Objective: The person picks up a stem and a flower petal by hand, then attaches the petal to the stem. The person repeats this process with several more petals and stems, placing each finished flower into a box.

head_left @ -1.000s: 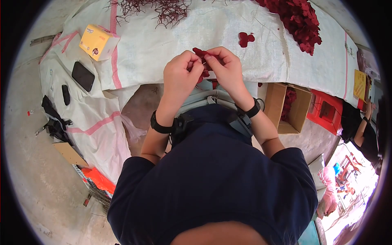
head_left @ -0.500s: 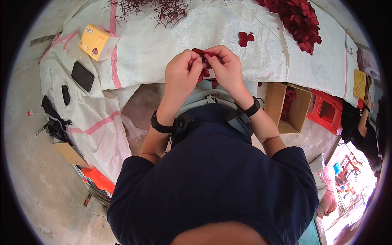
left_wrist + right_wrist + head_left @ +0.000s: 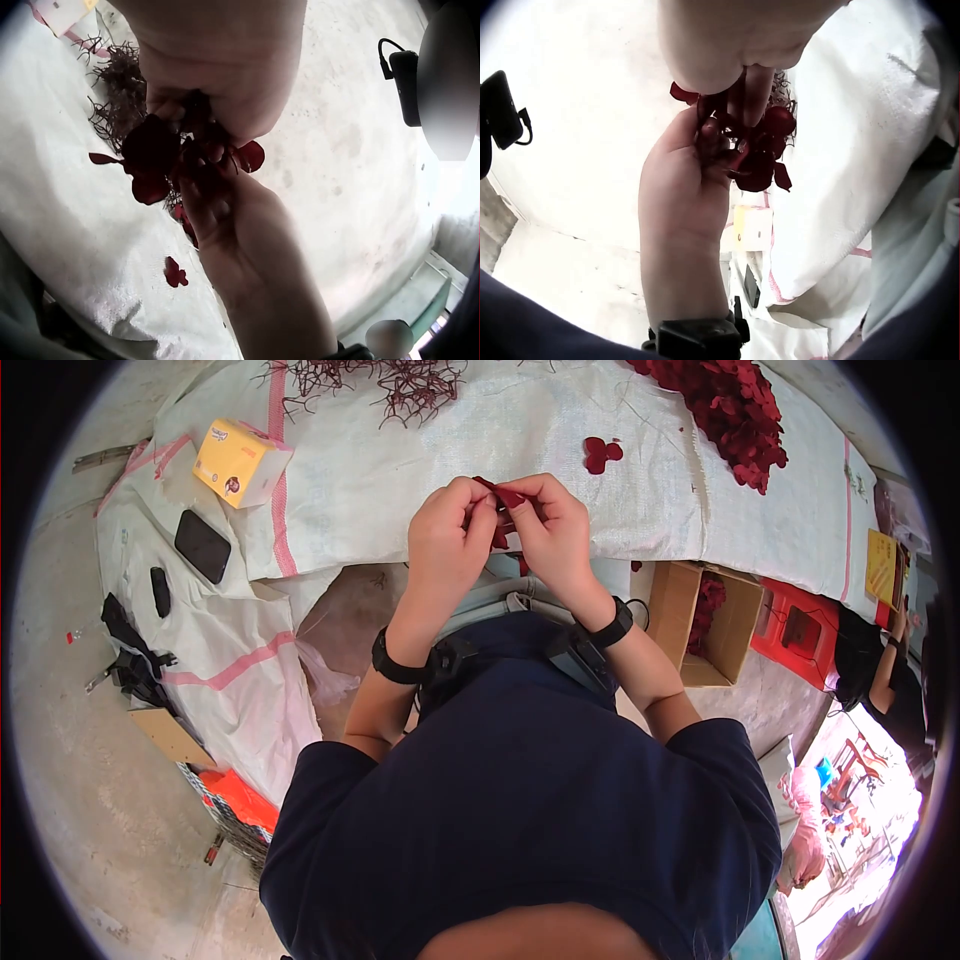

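While red petals (image 3: 151,146) lie between left hand (image 3: 450,535) and right hand (image 3: 556,535), upper centre of the head view, they are pinched by both.

White sheeting (image 3: 630,500) (pink-striped) bears petals (image 3: 735,420), stems (image 3: 418,388), box (image 3: 232,460)
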Tool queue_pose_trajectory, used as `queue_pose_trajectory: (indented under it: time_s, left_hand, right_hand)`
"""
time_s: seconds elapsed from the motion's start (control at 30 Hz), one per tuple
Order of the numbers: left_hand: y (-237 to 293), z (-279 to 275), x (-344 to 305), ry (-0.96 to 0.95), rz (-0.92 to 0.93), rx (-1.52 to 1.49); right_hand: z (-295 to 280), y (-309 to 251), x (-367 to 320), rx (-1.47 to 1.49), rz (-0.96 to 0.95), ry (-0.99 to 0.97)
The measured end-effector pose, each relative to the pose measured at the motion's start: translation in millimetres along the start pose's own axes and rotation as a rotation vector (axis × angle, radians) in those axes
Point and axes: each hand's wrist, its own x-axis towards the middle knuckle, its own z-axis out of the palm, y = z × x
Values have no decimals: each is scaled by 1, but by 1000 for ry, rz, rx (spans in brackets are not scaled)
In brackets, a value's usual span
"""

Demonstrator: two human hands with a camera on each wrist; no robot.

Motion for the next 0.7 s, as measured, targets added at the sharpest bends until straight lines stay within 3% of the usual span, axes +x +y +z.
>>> queue_pose_trajectory:
  time_s: [0.1, 0.23, 0.33, 0.7]
  left_hand:
    - [-1, -1, 1, 3, 68, 90]
    - [4, -1, 3, -33, -28, -108]
    - [18, -4, 1, -35, -303, -367]
    - [15, -3, 1, -45, -339, -415]
  right_hand:
    - [-1, -1, 0, 65, 38, 9]
    - [-5, -3, 3, 163, 103, 11]
    - [-7, -1, 5, 57, 13, -5]
    - [-8, 3, 7, 209, 152, -26]
